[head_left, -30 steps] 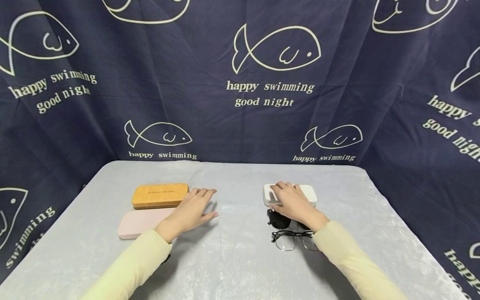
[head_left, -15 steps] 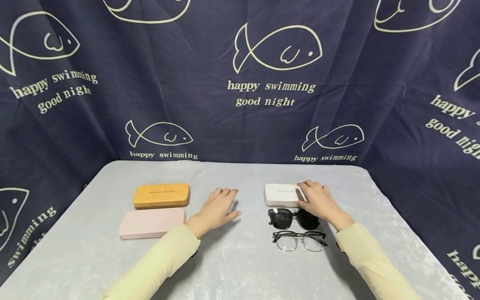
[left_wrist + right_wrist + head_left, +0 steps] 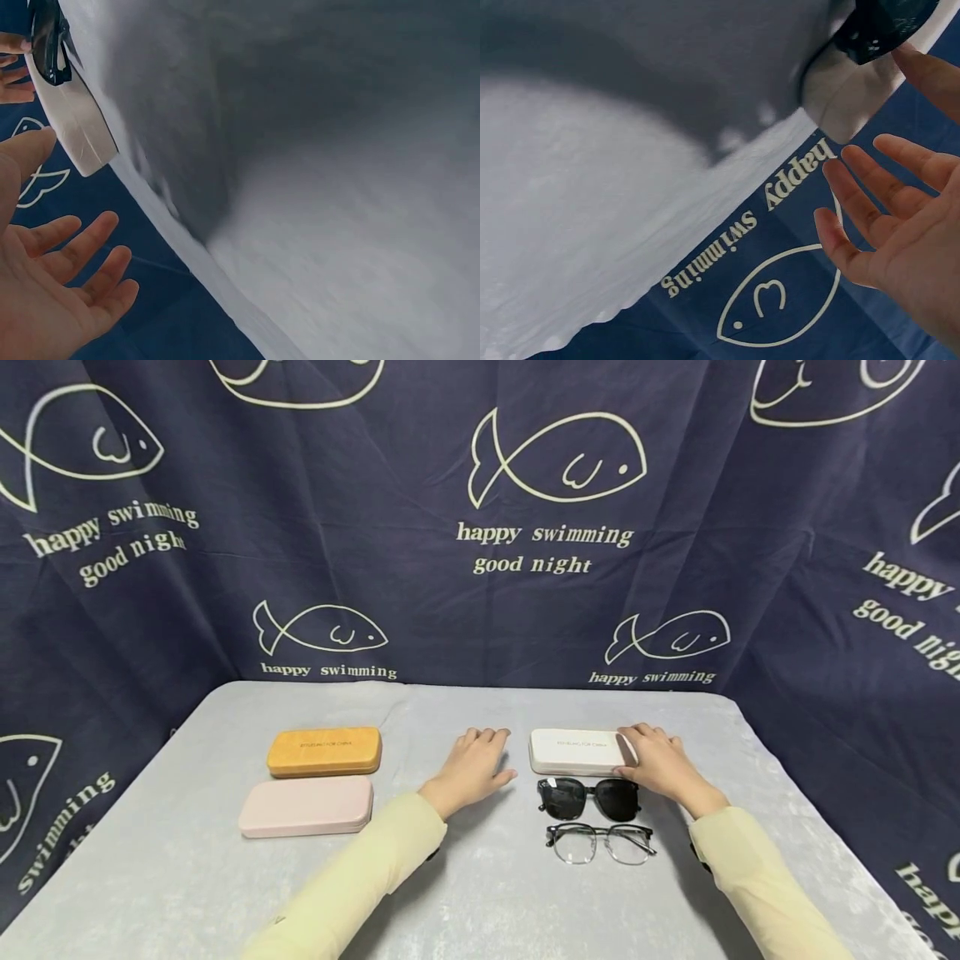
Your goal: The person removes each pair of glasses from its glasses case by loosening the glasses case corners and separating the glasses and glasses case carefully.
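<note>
A white glasses case (image 3: 573,752) with small lettering on its lid lies closed at the right of the table. My right hand (image 3: 660,764) is at its right end, with thumb and forefinger overlapping that end in the head view. The right wrist view shows this hand's (image 3: 911,202) fingers relaxed and spread. Left of the case, my left hand (image 3: 472,768) hovers with loosely bent fingers, apart from it and holding nothing. Black sunglasses (image 3: 588,799) lie just in front of the case, and clear-lens eyeglasses (image 3: 600,843) with dark upper rims lie nearer to me.
On the left side of the table (image 3: 187,860) an orange glasses case (image 3: 324,752) lies behind a pink glasses case (image 3: 306,807), both closed. A dark blue curtain (image 3: 420,568) with fish drawings hangs right behind the table's far edge.
My left hand has moved right, from beside the orange and pink cases toward the white case. The right hand has slid right, off the white case's lid to its right end.
</note>
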`<state>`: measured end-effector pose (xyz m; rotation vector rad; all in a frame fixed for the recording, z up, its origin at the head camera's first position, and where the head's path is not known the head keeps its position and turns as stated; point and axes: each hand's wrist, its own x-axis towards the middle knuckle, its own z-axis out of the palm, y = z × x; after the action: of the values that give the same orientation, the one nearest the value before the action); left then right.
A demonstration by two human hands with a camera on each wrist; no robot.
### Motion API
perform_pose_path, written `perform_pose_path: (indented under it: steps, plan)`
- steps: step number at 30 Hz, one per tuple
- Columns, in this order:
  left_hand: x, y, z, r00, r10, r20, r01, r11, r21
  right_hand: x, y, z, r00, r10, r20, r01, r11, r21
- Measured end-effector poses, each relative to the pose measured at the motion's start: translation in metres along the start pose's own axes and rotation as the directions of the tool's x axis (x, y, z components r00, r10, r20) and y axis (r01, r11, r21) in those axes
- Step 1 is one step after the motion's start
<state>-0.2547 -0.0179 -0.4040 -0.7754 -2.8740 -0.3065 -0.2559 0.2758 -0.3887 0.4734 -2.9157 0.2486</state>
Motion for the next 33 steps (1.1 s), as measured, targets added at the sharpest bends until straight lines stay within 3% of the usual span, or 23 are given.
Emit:
perform_pose_path:
  steps: [16, 24, 33]
  plan:
    - [0.029, 0.024, 0.019, 0.999, -0.023, 0.045, 0.021, 0.999, 0.048, 0.005, 0.005, 0.008, 0.990, 0.057, 0.128, -0.062, 0.997, 0.037]
    - [0.035, 0.027, 0.027, 0.994, -0.069, 0.082, 0.066, 0.997, 0.045, 0.007, 0.006, 0.010, 0.986, 0.066, 0.151, -0.075, 0.995, 0.060]
    - [0.039, 0.029, 0.028, 0.993, -0.056, 0.104, 0.054, 0.998, 0.023, 0.009, 0.007, 0.010, 0.988, 0.049, 0.144, -0.059, 0.996, 0.064]
